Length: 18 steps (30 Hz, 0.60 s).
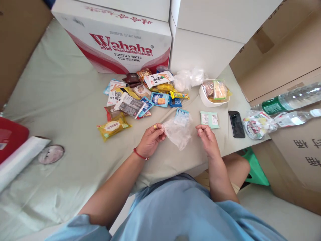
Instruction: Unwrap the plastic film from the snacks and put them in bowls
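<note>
Over the pale cloth-covered desk [82, 167], the left hand [150, 141] pinches a clear plastic bag [177, 134] stretching rightward, one corner toward the blue shirt [173, 211]; whether the right hand [208, 140] pinches anything, I cannot tell.

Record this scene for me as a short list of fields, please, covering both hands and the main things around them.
Left hand: pinches the edge of a clear plastic bag
Right hand: near a pale green packet; contact unclear
Blue packet: overlapped by the bag; inside or behind, cannot tell
Snack pile: in front of the Wahaha box
White bowl: holds packaged snacks
Phone: lies right of the pale green packet
</note>
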Available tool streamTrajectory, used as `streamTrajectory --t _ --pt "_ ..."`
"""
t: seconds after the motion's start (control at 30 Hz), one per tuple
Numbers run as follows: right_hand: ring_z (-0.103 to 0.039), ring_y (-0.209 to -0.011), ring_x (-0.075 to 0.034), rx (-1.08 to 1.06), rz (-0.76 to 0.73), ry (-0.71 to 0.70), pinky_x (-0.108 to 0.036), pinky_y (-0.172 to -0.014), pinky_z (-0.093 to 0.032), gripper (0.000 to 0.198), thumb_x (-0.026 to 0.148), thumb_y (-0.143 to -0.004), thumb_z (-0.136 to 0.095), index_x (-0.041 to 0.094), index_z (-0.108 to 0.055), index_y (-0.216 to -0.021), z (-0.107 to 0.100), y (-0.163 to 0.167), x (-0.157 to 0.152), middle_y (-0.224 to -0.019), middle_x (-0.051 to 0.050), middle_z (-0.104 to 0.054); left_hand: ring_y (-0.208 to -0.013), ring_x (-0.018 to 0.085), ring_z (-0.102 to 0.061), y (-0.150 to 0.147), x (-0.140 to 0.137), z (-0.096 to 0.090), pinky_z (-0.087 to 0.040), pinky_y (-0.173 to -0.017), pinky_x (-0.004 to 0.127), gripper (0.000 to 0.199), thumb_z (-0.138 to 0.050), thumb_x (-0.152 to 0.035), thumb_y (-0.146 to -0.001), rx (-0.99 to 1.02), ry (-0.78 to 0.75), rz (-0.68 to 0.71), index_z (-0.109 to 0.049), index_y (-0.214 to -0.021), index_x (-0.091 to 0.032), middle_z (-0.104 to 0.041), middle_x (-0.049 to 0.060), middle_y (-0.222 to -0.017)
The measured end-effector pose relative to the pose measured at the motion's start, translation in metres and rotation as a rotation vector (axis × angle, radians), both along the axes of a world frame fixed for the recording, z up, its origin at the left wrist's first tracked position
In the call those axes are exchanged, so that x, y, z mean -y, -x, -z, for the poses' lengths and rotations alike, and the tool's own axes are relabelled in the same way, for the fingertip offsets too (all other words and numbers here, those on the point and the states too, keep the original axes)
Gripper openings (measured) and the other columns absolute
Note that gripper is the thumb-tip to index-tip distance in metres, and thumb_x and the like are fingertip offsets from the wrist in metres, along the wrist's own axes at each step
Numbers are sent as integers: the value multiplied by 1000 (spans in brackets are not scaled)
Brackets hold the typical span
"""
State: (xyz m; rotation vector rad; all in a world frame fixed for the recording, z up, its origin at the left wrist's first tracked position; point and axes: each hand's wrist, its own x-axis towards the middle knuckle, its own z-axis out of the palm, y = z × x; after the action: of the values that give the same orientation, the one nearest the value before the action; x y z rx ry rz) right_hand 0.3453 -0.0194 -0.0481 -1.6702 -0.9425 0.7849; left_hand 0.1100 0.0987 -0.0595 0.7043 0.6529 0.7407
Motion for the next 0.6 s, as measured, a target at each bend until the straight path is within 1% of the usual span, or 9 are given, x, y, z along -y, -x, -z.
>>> streamTrajectory --t 0.07,0.13,0.17,0.23,0.33,0.4,0.47,0.53,0.6 --pt "-61 -114 -23 -25 -30 -45 -38 -96 -50 44 57 -94 -63 26 -62 -125 1 7 -5 -126 -9 -66 -58 8 -49 1 1 0 -37 -56 21 31 -85 -37 -72 1 -3 12 -62 -77 -17 -59 -3 -69" --pt "-60 -118 -23 -25 -98 -36 -38 -98 -50 50 55 -90 -70 27 -60 -130 4 13 -10 -131 -10 -64 -59 9 -49 1 1 0 -37 -56 22 28 -84 -35 -71 10 4 33 -62 -75 -17 -59 -2 -67" --pt "-61 -116 -23 -16 -136 -16 -38 -98 -50 49 52 -87 -74 27 -62 -127 5 15 -12 -128 -9 -66 -59 9 -49 2 1 0 -37 -56 22 26 -82 -34 -70 16 5 46 -63 -74 -17 -59 -2 -67" --pt "-64 -103 -21 -18 -180 22 -35 -92 -51 37 48 -85 -76 25 -68 -113 9 18 -16 -114 -6 -70 -60 11 -49 3 1 0 -37 -57 24 21 -79 -32 -69 27 -7 69 -64 -71 -17 -59 -1 -67" --pt "-60 -79 -16 -80 -126 15 -30 -76 -50 23 45 -87 -74 24 -69 -92 10 20 -17 -88 -1 -67 -68 13 -53 4 -1 -2 -41 -61 26 14 -75 -26 -66 49 -48 31 -64 -66 -17 -62 2 -76" --pt "-56 -71 -13 -150 -85 -8 -27 -69 -48 22 44 -85 -76 24 -69 -89 6 21 -16 -81 2 -64 -78 14 -58 3 -2 -3 -46 -68 26 13 -74 -23 -63 73 -49 -19 -63 -64 -16 -66 4 -89" --pt "-53 -65 -12 -267 -70 -10 -25 -62 -47 25 45 -81 -80 24 -67 -88 0 23 -14 -78 3 -62 -87 17 -61 2 -3 -4 -49 -75 29 14 -74 -24 -64 107 -11 -21 -62 -67 -17 -68 6 -99" --pt "-50 -59 -11 -422 -65 17 -23 -52 -43 31 48 -78 -82 24 -65 -87 -7 28 -13 -72 4 -59 -90 19 -62 0 -2 -2 -52 -79 33 18 -76 -28 -69 119 34 -8 -62 -76 -19 -67 5 -101" --pt "-46 -53 -11 -547 -57 37 -21 -46 -38 36 52 -76 -83 25 -62 -88 -13 34 -13 -65 6 -56 -91 18 -62 -3 -2 3 -52 -80 33 26 -79 -30 -72 81 13 -88 -61 -87 -21 -66 3 -104"
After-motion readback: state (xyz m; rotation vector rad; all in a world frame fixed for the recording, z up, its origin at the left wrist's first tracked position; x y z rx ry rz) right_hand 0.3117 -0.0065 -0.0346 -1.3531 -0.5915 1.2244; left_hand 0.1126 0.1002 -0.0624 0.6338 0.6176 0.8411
